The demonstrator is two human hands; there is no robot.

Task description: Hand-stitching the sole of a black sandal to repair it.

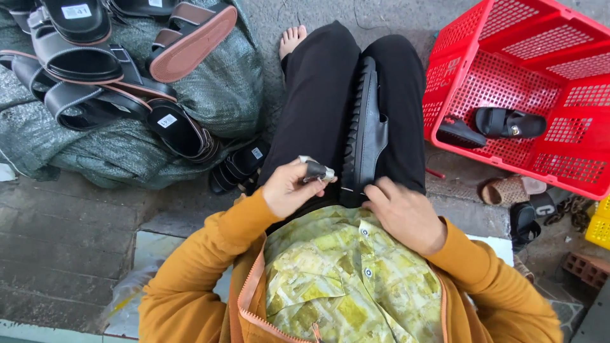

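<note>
On the lap of a seated person in black trousers and an orange jacket, a black sandal lies on its side along the thighs, sole ridges facing the person's left hand. The left hand is closed around a small grey and white object just beside the sandal's heel, while the right hand rests curled against that heel end. More black sandals are piled on a grey sack beyond the left hand, and a red basket holding a black sandal stands beyond the right.
</note>
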